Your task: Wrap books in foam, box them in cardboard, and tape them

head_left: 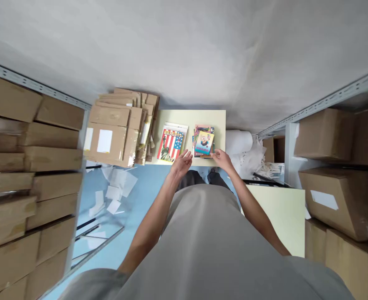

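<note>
A pile of small colourful books lies on the right half of a pale yellow table [190, 116], slightly askew. On its top is a small book [204, 142] with a yellow and blue cover. My right hand [221, 159] has its fingertips closed at the lower right corner of that book. Just left of the pile, my left hand [182, 163] is held palm up at the table's front edge, fingers apart and holding nothing. Beyond it lies a stack of larger books, the top book [172, 143] showing red and white stripes and a statue.
Flattened cardboard boxes [109, 133] lean in a pile at the table's left. Shelves of cartons [52, 162] stand on both sides. White wrapping rolls [238, 141] are at the right, above a second yellow surface [278, 216]. Paper scraps [113, 192] litter the blue floor.
</note>
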`<action>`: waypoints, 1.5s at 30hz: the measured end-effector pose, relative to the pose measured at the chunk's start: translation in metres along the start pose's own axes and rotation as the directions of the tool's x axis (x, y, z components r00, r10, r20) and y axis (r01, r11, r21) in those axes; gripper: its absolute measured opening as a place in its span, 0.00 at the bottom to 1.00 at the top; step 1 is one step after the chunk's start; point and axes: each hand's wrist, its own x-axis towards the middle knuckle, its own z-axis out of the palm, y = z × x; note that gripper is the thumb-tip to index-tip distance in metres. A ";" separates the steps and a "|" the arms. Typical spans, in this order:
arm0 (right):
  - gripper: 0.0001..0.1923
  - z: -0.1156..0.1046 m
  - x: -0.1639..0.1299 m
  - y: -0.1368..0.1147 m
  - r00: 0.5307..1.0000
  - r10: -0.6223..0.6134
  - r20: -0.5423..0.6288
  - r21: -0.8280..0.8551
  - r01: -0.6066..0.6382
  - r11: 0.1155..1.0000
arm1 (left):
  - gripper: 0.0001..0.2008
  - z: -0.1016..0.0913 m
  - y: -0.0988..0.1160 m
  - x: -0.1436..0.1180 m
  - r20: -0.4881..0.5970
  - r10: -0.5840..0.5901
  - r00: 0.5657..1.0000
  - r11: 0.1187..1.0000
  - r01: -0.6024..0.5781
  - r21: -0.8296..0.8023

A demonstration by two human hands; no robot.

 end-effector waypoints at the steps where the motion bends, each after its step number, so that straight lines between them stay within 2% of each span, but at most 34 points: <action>1: 0.17 0.001 0.012 -0.002 1.000 0.023 0.002 -0.024 -0.023 0.999 | 0.38 0.003 0.002 0.008 -0.012 0.009 1.000 1.000 -0.009 0.017; 5: 0.14 0.012 0.046 -0.009 0.998 0.070 0.011 -0.100 -0.068 0.993 | 0.32 0.013 0.013 0.039 0.021 0.089 0.996 0.992 -0.090 0.084; 7: 0.12 0.018 0.055 -0.014 0.998 0.071 -0.001 -0.146 -0.070 0.987 | 0.27 0.018 0.019 0.053 0.054 0.148 0.987 0.964 -0.157 0.213; 10: 0.11 0.025 0.062 -0.022 0.996 0.088 -0.027 -0.217 -0.091 0.972 | 0.23 0.029 0.024 0.070 0.111 0.189 0.976 0.836 -0.219 0.503; 12: 0.10 0.026 0.064 -0.026 0.993 0.116 -0.022 -0.247 -0.118 0.962 | 0.24 0.036 0.025 0.076 0.140 0.185 0.973 0.749 -0.232 0.620; 15: 0.09 0.027 0.065 -0.030 0.988 0.151 -0.025 -0.239 -0.153 0.959 | 0.24 0.040 0.022 0.079 0.179 0.199 0.964 0.693 -0.267 0.669; 18: 0.07 0.028 0.063 -0.029 0.981 0.179 -0.072 -0.191 -0.190 0.963 | 0.25 0.035 0.019 0.079 0.277 0.205 0.939 0.613 -0.344 0.711; 20: 0.06 0.030 0.059 -0.028 0.973 0.200 -0.116 -0.152 -0.216 0.965 | 0.24 0.029 0.019 0.081 0.353 0.175 0.919 0.522 -0.391 0.758; 22: 0.04 0.032 0.054 -0.027 0.964 0.208 -0.169 -0.107 -0.227 0.968 | 0.24 0.024 0.020 0.083 0.402 0.125 0.907 0.393 -0.417 0.820; 25: 0.06 0.035 0.042 -0.025 0.953 0.185 -0.238 -0.032 -0.198 0.980 | 0.30 0.020 0.021 0.085 0.456 0.116 0.882 0.189 -0.471 0.862; 27: 0.07 0.036 0.029 -0.022 0.957 0.130 -0.261 0.044 -0.123 0.991 | 0.35 0.019 0.023 0.083 0.547 0.192 0.815 0.118 -0.573 0.811; 28: 0.08 0.036 0.020 -0.020 0.957 0.095 -0.275 0.082 -0.075 0.994 | 0.37 0.019 0.024 0.080 0.612 0.236 0.755 0.091 -0.644 0.760; 30: 0.09 0.035 -0.002 -0.014 0.948 0.011 -0.317 0.120 0.029 0.992 | 0.38 0.021 0.025 0.074 0.748 0.267 0.608 0.027 -0.780 0.625; 32: 0.10 0.032 -0.031 -0.007 0.926 -0.055 -0.374 0.099 0.099 0.990 | 0.33 0.026 0.024 0.064 0.854 0.197 0.481 -0.029 -0.868 0.496; 33: 0.10 0.031 -0.047 -0.003 0.912 -0.076 -0.403 0.083 0.119 0.989 | 0.28 0.030 0.023 0.059 0.889 0.131 0.439 -0.042 -0.893 0.447; 35: 0.11 0.029 -0.083 0.001 0.885 -0.075 -0.460 0.072 0.122 0.990 | 0.18 0.039 0.016 0.047 0.923 -0.026 0.384 -0.029 -0.923 0.383; 37: 0.11 0.028 -0.118 0.005 0.846 -0.028 -0.533 0.104 0.098 0.990 | 0.12 0.049 0.005 0.035 0.924 -0.158 0.349 0.026 -0.934 0.357; 39: 0.13 0.027 -0.150 0.010 0.768 0.049 -0.638 0.167 0.076 0.983 | 0.10 0.059 -0.007 0.022 0.912 -0.235 0.336 0.106 -0.924 0.367; 42: 0.23 0.026 -0.193 0.021 0.571 0.222 -0.790 0.311 0.061 0.948 | 0.13 0.072 -0.026 -0.001 0.887 -0.290 0.361 0.277 -0.855 0.438; 45: 0.34 0.025 -0.229 0.032 0.374 0.349 -0.859 0.416 0.112 0.902 | 0.19 0.083 -0.043 -0.030 0.869 -0.294 0.398 0.472 -0.730 0.494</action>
